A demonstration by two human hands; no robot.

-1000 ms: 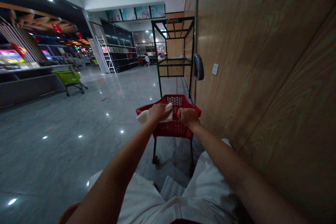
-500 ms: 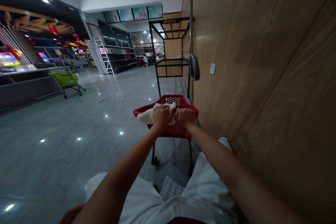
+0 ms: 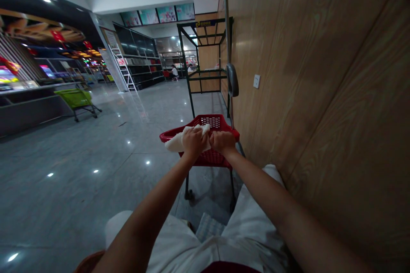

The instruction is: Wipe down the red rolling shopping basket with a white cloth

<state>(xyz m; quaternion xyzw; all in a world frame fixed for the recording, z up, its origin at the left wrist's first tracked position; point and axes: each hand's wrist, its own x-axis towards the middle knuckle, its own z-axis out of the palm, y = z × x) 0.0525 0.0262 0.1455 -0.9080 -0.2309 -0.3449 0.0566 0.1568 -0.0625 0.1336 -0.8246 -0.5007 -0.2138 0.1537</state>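
A red plastic shopping cart (image 3: 209, 160) with a perforated basket stands in front of my knees. My left hand (image 3: 193, 140) is closed over a white cloth (image 3: 174, 143), pressing it on the cart's near top bar. Part of the cloth hangs out to the left of the fingers, and a crumpled bit shows above them. Close beside it, my right hand (image 3: 223, 141) is in a fist around the right part of the same bar. The bar itself is mostly hidden under the hands and cloth.
A wood-panelled wall (image 3: 320, 115) runs close on my right, with a grey pole and handle (image 3: 232, 80) nearby. Beyond the cart stands a dark metal frame rack (image 3: 192, 98). A green cart (image 3: 75, 99), a ladder (image 3: 124, 68) and a crouching person (image 3: 174, 72) are farther off.
The view has turned slightly, so the surroundings sit a little farther left. Both hands keep their places on the cart, with the cloth still under the left one.
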